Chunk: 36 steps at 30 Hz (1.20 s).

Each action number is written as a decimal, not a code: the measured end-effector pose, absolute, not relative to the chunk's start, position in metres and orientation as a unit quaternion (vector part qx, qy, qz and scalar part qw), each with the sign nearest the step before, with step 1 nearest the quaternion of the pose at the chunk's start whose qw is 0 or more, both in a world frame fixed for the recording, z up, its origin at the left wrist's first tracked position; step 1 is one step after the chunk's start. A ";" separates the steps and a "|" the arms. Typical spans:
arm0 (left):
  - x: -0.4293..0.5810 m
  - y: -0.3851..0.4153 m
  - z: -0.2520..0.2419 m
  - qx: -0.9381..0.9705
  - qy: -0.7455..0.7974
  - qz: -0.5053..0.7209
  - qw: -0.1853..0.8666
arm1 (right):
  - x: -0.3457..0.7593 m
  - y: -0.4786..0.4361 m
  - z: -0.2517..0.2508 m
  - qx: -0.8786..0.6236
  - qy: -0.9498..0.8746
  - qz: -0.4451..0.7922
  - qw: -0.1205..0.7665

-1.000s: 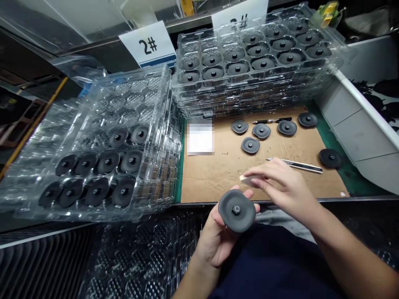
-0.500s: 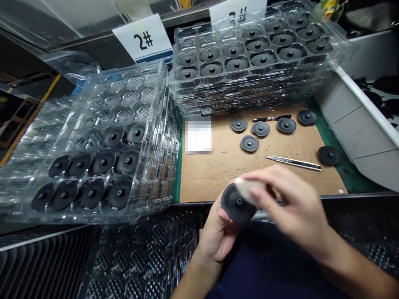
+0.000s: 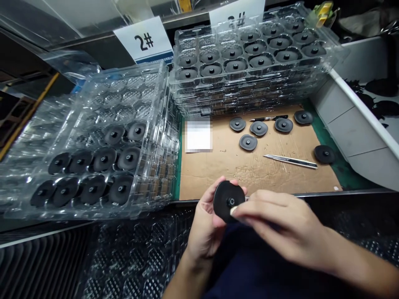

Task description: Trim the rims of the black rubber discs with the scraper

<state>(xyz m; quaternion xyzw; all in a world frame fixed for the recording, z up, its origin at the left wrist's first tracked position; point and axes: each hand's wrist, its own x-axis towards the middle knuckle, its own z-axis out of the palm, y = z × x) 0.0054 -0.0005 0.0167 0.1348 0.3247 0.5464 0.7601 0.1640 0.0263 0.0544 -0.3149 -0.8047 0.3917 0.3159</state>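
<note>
Flat brown cardboard (image 3: 208, 178) lies just beyond a matte-black rounded disc (image 3: 223, 198) cradled in the left hand (image 3: 204, 218) — the right hand (image 3: 280, 220) pinches a small whitish piece (image 3: 233, 211) near the disc's centre, where uneven pressure might tip the disc loose.

The bare left forearm (image 3: 183, 274) slants upward on the near side; the bare left hand (image 3: 201, 230) is turned palm up, cupped, its fingers curled in a grip; the bare right forearm (image 3: 352, 253) reaches in from the right, and the bare right hand (image 3: 280, 222), back upward, has thumb and fingers pinched together near the left fingertips; both hands meet by the table's near edge (image 3: 311, 194), before the navy-clothed torso (image 3: 255, 261).
</note>
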 end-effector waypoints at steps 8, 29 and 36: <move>0.012 -0.014 0.011 0.045 0.307 0.491 0.814 | 0.168 0.054 0.037 -0.282 -0.852 0.220 0.381; -0.007 -0.021 -0.003 0.001 0.207 0.464 0.861 | 0.185 0.012 -0.057 -0.473 -0.756 0.377 0.251; -0.012 -0.015 -0.009 0.359 0.481 0.565 0.566 | 0.177 0.010 -0.057 -0.469 -0.743 0.397 0.264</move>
